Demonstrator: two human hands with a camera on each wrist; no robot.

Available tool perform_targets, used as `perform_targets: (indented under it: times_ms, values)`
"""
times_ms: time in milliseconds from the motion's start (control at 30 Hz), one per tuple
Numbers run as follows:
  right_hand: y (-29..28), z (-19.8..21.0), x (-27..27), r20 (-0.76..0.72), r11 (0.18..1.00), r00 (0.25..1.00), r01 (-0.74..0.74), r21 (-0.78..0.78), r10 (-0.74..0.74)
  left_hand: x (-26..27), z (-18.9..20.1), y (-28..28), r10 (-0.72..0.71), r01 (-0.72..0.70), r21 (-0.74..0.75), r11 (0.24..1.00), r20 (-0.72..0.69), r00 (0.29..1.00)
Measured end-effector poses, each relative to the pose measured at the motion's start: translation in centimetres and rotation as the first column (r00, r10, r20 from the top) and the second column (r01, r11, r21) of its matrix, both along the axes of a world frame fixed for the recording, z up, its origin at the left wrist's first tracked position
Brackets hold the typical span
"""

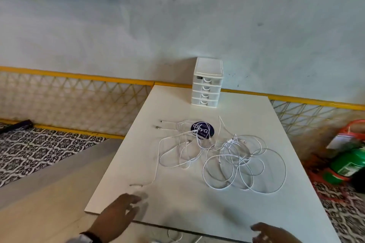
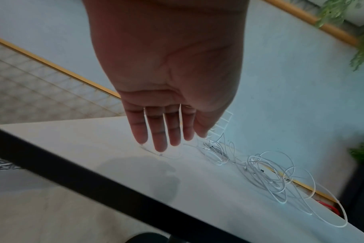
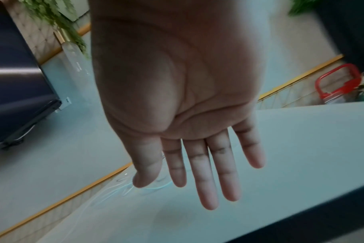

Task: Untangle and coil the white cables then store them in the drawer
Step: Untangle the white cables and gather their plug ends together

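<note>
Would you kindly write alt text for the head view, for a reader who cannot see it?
White cables lie tangled on a white table, some crossing a dark round sticker. A small white drawer unit, drawers shut, stands at the far edge. Both the left hand and right hand hover open at the near edge.

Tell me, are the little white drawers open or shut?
Shut. All four fronts of the drawer unit sit flush in its frame, none pulled out. The white cables lie tangled on the table.
</note>
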State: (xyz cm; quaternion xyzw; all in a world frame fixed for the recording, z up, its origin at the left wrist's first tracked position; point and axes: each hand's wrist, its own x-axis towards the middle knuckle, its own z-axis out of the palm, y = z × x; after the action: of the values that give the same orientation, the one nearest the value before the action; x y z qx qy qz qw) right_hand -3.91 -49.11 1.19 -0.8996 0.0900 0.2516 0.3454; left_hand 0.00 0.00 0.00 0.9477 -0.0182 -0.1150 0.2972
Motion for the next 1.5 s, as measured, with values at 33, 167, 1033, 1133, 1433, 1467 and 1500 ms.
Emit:
perform_targets:
  times_ms: [33,167,1033,1133,1433,1467,1500]
  values:
    - [2.0,1.3,-0.3,-0.053,0.997,0.996,-0.072,0.035,0.074,0.8,1.1,-0.1,0.008,-0.009,-0.009,1.0,-0.039,0.999]
    - [9.6,3.2,2.9,-0.068,0.967,0.97,-0.24,-0.08,0.235,4.3,2.0,-1.2,-0.057,0.064,0.071,0.995,-0.091,0.994]
    - [24.1,1.8,15.6,0.129,0.967,0.977,-0.14,-0.21,0.17,22.3,-0.8,-4.0,-0.094,0.067,-0.218,0.974,-0.117,0.989]
    - [26.5,3.5,19.3,0.221,0.991,0.967,0.119,0.056,-0.129,21.4,3.1,-3.7,-0.28,0.268,-0.294,0.917,0.002,0.96]
    - [27.5,7.8,24.7,-0.344,0.226,0.83,0.473,0.852,-0.44,19.1,5.7,-2.0,-0.577,0.576,-0.072,0.815,0.008,0.817]
    - [27.5,7.9,24.7,-0.292,0.268,0.842,0.442,0.856,-0.454,19.2,5.7,-1.8,-0.551,0.551,-0.096,0.829,0.033,0.834]
    - [27.4,7.9,24.6,-0.232,0.322,0.861,0.4,0.858,-0.453,19.6,5.8,-1.7,-0.512,0.515,-0.137,0.846,0.054,0.857]
